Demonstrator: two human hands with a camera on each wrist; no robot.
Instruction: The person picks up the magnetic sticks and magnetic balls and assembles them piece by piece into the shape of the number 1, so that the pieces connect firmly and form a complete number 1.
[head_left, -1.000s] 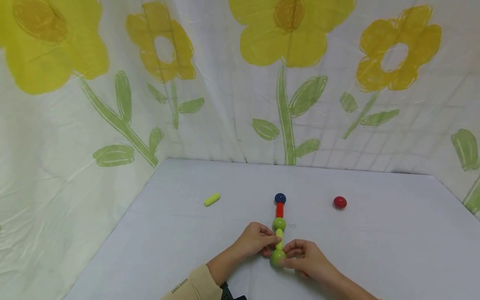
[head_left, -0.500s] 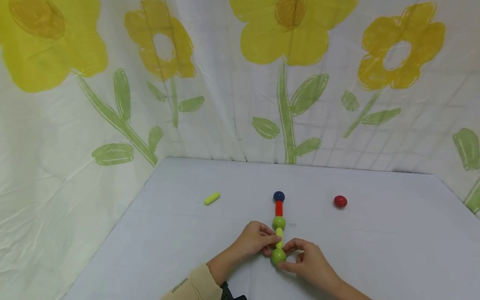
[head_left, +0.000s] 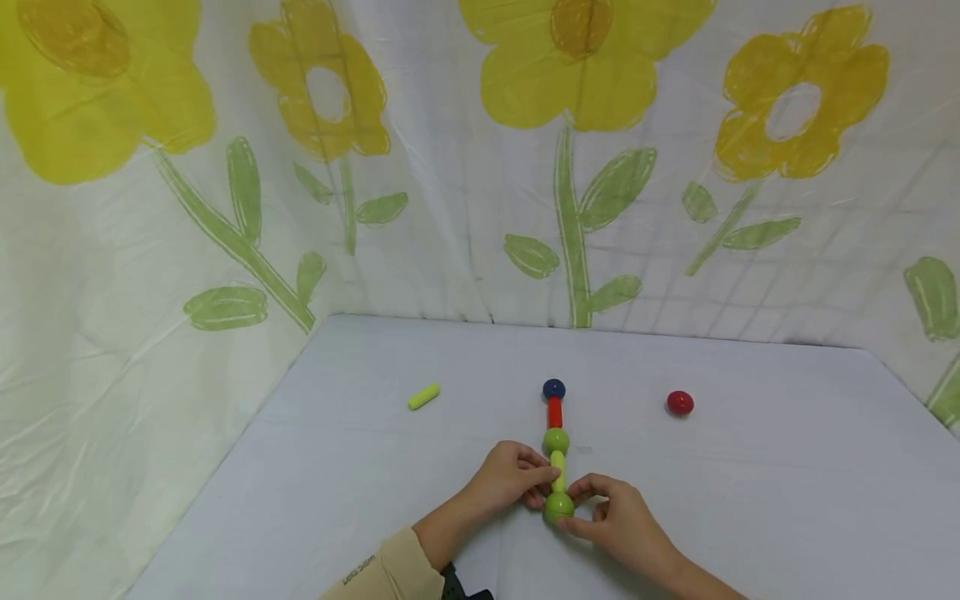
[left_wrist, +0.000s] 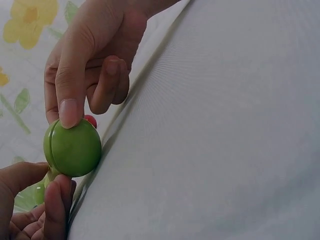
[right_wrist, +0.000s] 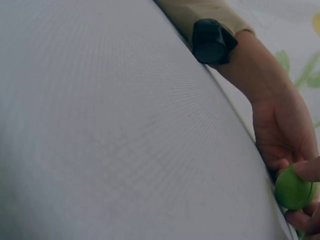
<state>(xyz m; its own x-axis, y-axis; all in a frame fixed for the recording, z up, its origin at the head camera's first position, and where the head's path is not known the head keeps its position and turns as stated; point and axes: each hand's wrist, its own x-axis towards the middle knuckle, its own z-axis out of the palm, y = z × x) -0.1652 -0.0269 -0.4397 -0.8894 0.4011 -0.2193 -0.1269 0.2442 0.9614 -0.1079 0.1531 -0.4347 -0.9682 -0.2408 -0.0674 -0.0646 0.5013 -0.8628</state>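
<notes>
A chain of rods and balls runs away from me along the table. It starts with a green ball (head_left: 558,507), followed by a yellow-green rod (head_left: 558,468), a second green ball (head_left: 557,441), a red rod (head_left: 555,412) and a dark blue ball (head_left: 554,389). My left hand (head_left: 510,477) pinches the yellow-green rod between thumb and fingers. From the other side my right hand (head_left: 621,518) grips the near green ball. In the left wrist view the right thumb presses on this green ball (left_wrist: 75,148), which has a seam around it.
Off to the left on the white table (head_left: 337,500) lies a loose yellow-green rod (head_left: 424,397). A red ball (head_left: 680,403) sits to the right of the chain. Behind the table hangs a flower-printed curtain (head_left: 435,167). A dark device (right_wrist: 212,42) is strapped on the left wrist.
The chain has shifted slightly away from me, its blue end swinging a little left. My right thumb has slid lower on the near green ball. Both hands keep their grip.
</notes>
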